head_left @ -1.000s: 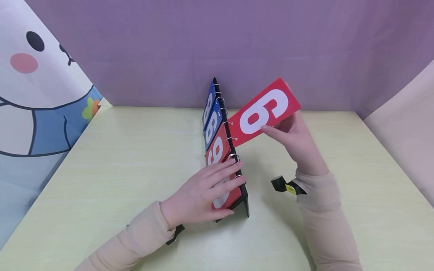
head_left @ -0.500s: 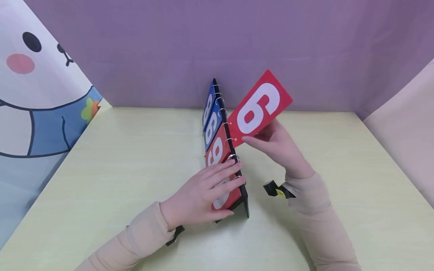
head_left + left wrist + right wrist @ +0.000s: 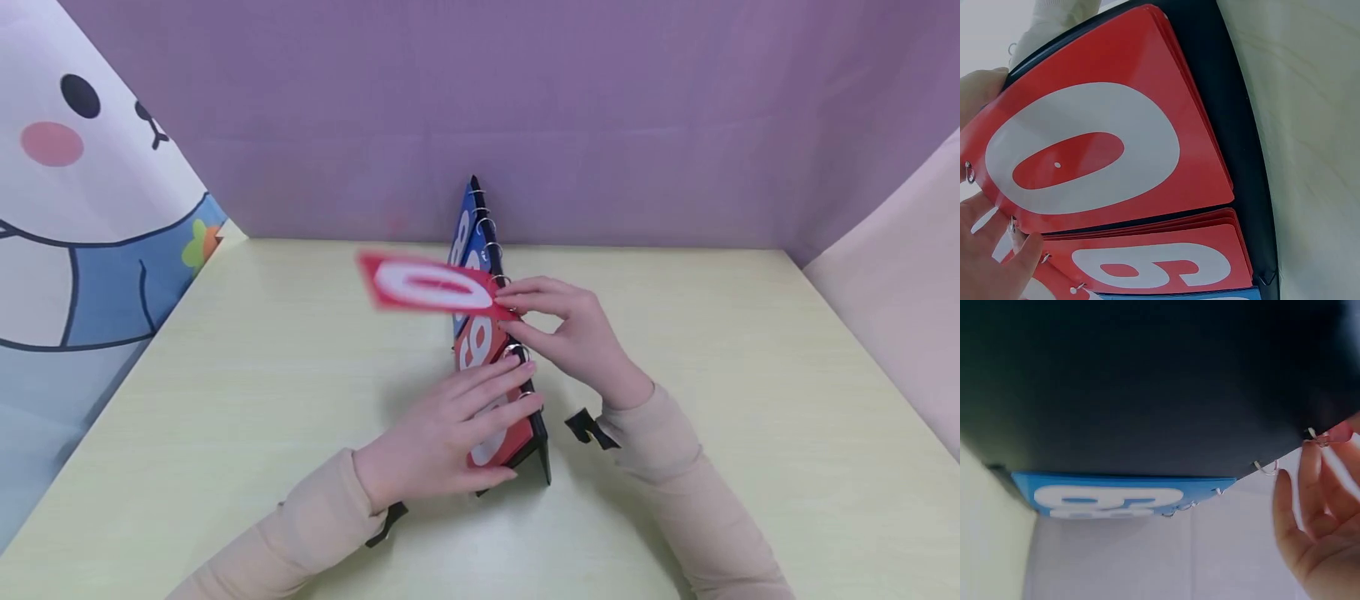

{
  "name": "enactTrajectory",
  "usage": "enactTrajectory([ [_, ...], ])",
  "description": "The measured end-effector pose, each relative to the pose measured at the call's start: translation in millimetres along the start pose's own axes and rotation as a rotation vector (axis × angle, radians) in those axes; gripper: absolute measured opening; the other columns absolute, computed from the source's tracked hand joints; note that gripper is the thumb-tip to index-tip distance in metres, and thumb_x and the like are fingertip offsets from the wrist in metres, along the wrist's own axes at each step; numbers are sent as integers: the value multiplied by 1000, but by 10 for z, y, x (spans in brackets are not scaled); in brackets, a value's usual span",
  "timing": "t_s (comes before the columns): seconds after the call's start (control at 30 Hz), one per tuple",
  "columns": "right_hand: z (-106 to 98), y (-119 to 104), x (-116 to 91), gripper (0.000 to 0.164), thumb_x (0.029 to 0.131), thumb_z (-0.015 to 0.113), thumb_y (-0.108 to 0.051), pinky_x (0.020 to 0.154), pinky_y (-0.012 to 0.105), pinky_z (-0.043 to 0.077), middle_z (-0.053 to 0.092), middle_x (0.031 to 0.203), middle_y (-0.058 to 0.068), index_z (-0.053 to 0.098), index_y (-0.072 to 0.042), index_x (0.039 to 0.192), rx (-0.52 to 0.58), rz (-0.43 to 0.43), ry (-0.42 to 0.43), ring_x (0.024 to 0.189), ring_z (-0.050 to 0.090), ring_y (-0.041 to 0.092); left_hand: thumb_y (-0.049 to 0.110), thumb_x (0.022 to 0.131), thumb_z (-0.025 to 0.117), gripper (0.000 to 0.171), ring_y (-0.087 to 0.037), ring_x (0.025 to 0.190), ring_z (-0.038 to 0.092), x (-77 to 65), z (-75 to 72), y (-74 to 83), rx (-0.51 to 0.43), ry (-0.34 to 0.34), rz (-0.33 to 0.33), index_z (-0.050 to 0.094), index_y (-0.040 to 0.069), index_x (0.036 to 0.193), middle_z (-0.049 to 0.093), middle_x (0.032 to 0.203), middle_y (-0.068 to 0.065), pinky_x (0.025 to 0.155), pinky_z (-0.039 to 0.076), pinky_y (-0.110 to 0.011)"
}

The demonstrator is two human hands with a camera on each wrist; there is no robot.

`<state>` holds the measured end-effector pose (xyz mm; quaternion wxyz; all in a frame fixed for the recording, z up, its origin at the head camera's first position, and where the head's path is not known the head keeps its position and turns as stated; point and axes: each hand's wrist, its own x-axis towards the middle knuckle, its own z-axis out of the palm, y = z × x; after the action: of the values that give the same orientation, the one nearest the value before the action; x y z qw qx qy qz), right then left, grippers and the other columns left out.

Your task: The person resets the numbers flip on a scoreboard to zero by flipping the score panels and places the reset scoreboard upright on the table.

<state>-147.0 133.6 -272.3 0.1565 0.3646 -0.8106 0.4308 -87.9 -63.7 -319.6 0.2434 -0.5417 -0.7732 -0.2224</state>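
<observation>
The red card (image 3: 431, 285) stretched lengthwise leftward across the board (image 3: 1233, 125), its ringed end at the nearer right hand (image 3: 573, 329), pinching or not I couldn't tell; the left hand (image 3: 450, 425) lay spread.

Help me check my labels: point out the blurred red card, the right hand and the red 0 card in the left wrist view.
Blurred red card (image 3: 437, 285): head view, middle of its printed face.
Right hand (image 3: 577, 335): head view, middle of the hand.
Red 0 card (image 3: 1085, 149): left wrist view, red inside the zero.
</observation>
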Motion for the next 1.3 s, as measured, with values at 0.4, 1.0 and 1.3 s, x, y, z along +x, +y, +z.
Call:
enactTrajectory([
  [0.4, -30, 55, 27, 25, 77, 74, -2, 84, 38, 49, 70, 104, 12, 72, -1, 102, -251, -262, -113, 99, 56, 25, 42, 68, 83, 80, -24, 137, 38, 8, -25, 24, -21, -48, -50, 49, 10, 134, 44, 144, -12, 110, 37, -39],
  [1.0, -90, 316, 24, 31, 99, 48, -17, 103, 40, 43, 57, 124, 16, 58, 2, 119, 381, 550, -119, 113, 54, 21, 37, 67, 84, 79, -30, 133, 42, -1, 24, 12, -26, 38, 19, 49, 8, 132, 46, 141, -15, 109, 37, -40],
  [1.3, -105, 434, 26, 30, 97, 50, -16, 99, 39, 48, 58, 115, 12, 55, 3, 118, 410, 624, -251, 103, 58, 20, 37, 68, 84, 79, -29, 134, 41, -6, 19, 10, -22, 20, 14, 48, 9, 133, 45, 142, -14, 110, 36, -39],
])
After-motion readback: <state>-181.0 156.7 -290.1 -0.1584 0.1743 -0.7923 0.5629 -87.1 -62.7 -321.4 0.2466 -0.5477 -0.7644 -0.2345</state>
